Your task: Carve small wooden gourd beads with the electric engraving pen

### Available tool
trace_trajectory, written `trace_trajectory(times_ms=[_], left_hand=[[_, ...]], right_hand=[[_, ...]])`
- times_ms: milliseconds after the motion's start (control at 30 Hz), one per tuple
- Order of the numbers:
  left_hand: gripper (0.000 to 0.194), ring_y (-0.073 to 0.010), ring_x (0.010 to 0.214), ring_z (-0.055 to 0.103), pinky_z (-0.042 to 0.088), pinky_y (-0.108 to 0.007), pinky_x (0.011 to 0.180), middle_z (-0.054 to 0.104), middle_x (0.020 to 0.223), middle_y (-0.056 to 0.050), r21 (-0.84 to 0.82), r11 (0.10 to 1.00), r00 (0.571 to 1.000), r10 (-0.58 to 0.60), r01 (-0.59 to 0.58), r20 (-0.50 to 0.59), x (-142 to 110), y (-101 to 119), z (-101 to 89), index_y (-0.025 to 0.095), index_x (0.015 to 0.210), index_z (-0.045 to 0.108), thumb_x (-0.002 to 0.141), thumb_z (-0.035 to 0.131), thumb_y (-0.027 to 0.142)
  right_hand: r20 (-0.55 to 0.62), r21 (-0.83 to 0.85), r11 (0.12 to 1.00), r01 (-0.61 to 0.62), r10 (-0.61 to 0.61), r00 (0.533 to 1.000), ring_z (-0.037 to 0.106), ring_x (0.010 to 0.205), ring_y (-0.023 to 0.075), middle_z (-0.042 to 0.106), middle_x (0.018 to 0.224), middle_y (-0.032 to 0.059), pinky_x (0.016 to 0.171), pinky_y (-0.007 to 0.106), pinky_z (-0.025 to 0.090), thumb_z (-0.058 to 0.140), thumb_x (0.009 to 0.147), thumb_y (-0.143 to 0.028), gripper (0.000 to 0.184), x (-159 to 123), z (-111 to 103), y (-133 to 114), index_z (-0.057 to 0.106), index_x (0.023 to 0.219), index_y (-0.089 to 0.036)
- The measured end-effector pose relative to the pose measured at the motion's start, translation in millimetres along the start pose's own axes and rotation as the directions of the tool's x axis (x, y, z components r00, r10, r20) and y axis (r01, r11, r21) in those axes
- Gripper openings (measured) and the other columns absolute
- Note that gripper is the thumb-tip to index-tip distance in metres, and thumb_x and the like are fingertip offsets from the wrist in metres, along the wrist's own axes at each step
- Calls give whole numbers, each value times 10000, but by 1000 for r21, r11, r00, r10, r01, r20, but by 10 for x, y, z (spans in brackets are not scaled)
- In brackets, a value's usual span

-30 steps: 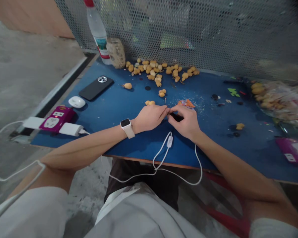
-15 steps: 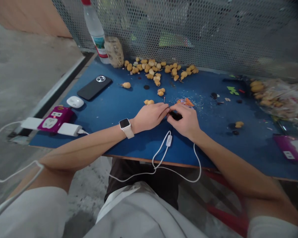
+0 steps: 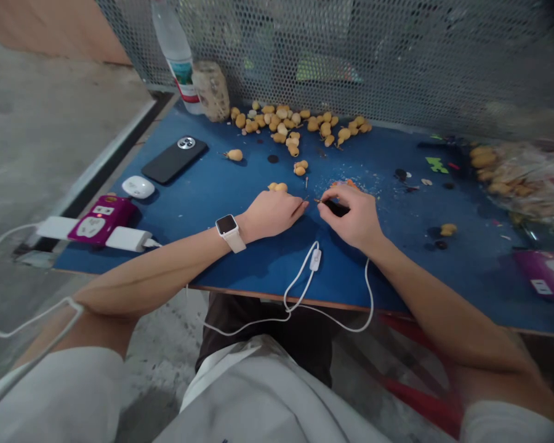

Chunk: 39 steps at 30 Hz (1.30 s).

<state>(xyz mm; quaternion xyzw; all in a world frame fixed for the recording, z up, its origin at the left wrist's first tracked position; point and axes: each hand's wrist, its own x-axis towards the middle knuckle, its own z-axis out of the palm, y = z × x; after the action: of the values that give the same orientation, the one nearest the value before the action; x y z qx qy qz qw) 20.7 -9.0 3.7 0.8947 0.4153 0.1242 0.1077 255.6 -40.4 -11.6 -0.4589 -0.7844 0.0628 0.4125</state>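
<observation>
Between the hands, over a blue worktable [image 3: 258, 264], a small dark piece [image 3: 337, 208] is pinched in the curled right hand [image 3: 353, 218], its shape largely hidden by the fingers. A thin pin [image 3: 317, 200] is seen projecting from it toward the left hand [image 3: 270, 215], which is held loosely open, nothing being seen in its grip. Small tan beads [image 3: 277, 186] are placed just beyond that hand.

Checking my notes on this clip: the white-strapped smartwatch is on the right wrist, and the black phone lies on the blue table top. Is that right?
Not quite: the head view shows the white-strapped smartwatch on the left wrist, just behind the left hand, not the right. The black phone does lie on the blue table top.
</observation>
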Motion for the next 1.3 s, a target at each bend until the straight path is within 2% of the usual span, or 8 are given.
trace_trajectory(times_ms=[167,367,467,700,833,933,1067,1300], left_hand=[[557,-275,743,695,436,-380,695,727,794,-167,199,979,997,26,-41,77,-26,-17,12,117,886,833,1212,461,372],[482,-295,790,735,421,-372,702,792,853,-186,255,963,990,51,-83,128,-26,22,-27,119,1015,890,1210,501,324],[452,-312,810,749,399,-376,688,828,902,-202,288,954,986,39,-84,161,-31,49,-45,121,1057,903,1209,519,304],[446,-282,750,731,364,-363,663,844,898,-190,289,951,988,76,-111,132,-45,34,-31,135,1052,896,1220,520,307],[479,-292,787,755,324,-370,650,853,926,-197,313,945,990,57,-95,129,-39,39,-26,123,1066,891,1242,495,327],[477,-281,799,762,339,-359,658,857,941,-188,309,946,991,70,-103,117,-39,38,-21,119,1080,884,1248,494,337],[421,-276,804,774,361,-349,667,863,961,-187,306,944,986,85,-126,143,-49,37,-31,111,1097,872,1233,517,293],[378,-274,794,775,356,-348,658,867,971,-180,309,937,983,131,-165,129,-53,65,-31,115,1106,850,1227,527,269]], right_hand=[[76,101,993,-56,49,996,791,782,248,857,927,32,724,394,631,754,940,-293,21,26,-51,71,760,938,-273],[83,-28,996,82,-79,993,836,903,293,882,972,45,849,461,671,747,974,-293,53,10,-48,64,795,951,-295],[118,-107,987,118,-105,987,859,968,311,907,1050,68,844,460,662,743,990,-289,83,-5,-52,52,825,992,-282],[112,-179,979,98,-79,991,848,938,292,910,1044,50,760,421,614,757,964,-277,67,-22,-78,15,823,964,-287],[174,-178,983,45,-13,985,819,914,296,883,1009,59,761,427,600,784,954,-301,33,-15,-102,60,795,980,-283],[234,-143,989,48,-14,972,822,967,329,877,1060,91,834,473,632,808,956,-335,109,-5,-109,98,799,1042,-267],[173,-32,987,155,-147,974,828,1072,367,889,1124,118,1042,580,637,791,1038,-400,167,10,-55,85,824,1107,-252],[184,38,983,180,-183,966,823,980,323,895,986,68,985,546,643,756,1093,-315,129,12,72,62,829,993,-282]])
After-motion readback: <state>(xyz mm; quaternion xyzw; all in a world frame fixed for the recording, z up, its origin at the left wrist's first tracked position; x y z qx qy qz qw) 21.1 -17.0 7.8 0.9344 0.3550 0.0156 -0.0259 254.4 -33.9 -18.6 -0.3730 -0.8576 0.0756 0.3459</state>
